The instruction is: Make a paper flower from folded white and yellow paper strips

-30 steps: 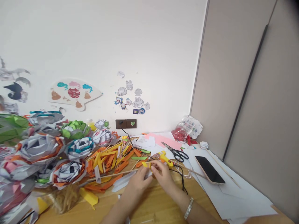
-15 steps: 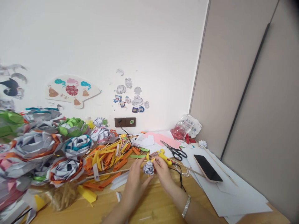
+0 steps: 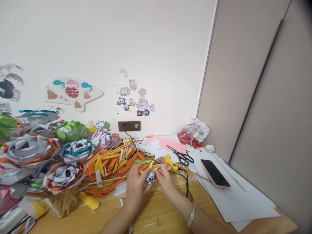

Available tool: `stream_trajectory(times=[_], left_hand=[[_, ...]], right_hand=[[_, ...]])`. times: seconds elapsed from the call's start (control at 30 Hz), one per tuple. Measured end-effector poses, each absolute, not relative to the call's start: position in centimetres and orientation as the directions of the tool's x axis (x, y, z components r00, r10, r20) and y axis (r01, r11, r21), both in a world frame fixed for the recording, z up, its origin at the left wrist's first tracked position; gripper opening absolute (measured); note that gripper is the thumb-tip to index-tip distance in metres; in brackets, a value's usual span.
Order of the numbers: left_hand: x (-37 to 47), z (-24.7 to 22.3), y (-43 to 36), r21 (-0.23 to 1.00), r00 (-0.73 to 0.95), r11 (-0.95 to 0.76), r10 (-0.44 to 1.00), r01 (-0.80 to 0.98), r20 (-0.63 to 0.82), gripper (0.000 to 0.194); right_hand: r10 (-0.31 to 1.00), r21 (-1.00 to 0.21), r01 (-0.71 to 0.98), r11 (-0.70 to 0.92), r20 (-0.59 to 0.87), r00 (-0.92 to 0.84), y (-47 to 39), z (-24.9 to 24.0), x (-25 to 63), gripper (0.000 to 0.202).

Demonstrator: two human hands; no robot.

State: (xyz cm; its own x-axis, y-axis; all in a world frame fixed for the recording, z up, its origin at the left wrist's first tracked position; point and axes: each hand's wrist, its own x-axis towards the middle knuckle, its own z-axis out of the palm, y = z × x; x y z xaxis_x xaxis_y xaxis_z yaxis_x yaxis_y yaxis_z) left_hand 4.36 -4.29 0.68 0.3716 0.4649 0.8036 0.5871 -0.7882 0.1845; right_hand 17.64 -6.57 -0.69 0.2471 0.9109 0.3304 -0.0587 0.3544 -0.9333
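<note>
The flower [image 3: 149, 177] is between the two hands, just above the table [image 3: 168, 213], near the glue gun [image 3: 171, 162]. Its white, swirled face points toward the wearer, and yellow petals [image 3: 151, 164] poke up at its far side. It is roundish, so I cannot make out a long axis; any stem is hidden. The left hand [image 3: 134, 182] curls its fingers round the flower's left side, thumb below. The right hand [image 3: 164, 178] holds the right edge, fingers close together. Half a second ago the face showed fuller; now the left fingers cover more of it. A second ago it was mostly hidden.
</note>
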Motion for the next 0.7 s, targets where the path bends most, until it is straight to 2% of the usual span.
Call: stream_trajectory(times=[0.17, 0.43, 0.5, 0.57, 0.63, 0.7], left_hand=[[4.1, 0.5, -3.8, 0.150, 0.440, -0.808, 0.454, 0.570, 0.775, 0.026], [4.0, 0.6, -3.6, 0.224, 0.429, -0.814, 0.491, 0.535, 0.759, 0.022], [4.0, 0.7, -3.5, 0.250, 0.415, -0.809, 0.507, 0.532, 0.756, 0.029], [4.0, 0.7, -3.3, 0.254, 0.393, -0.794, 0.516, 0.552, 0.761, 0.045], [4.0, 0.6, -3.1, 0.203, 0.385, -0.770, 0.506, 0.605, 0.772, 0.061], [4.0, 0.4, -3.1, 0.109, 0.392, -0.726, 0.484, 0.679, 0.782, 0.066]], right_hand=[[0.934, -0.947, -0.093, 0.306, 0.280, 0.222, -6.7, 0.0, 18.1, 0.020], [0.957, -0.957, -0.121, 0.265, 0.246, 0.151, -6.4, 0.0, 18.9, 0.026], [0.958, -0.957, -0.137, 0.256, 0.233, 0.165, -6.3, 0.0, 19.0, 0.027], [0.957, -0.957, -0.157, 0.245, 0.213, 0.195, -6.3, -0.1, 19.1, 0.028], [0.952, -0.956, -0.167, 0.241, 0.199, 0.233, -6.3, -0.2, 19.1, 0.028], [0.948, -0.961, -0.151, 0.233, 0.190, 0.255, -6.4, -0.3, 18.9, 0.027]])
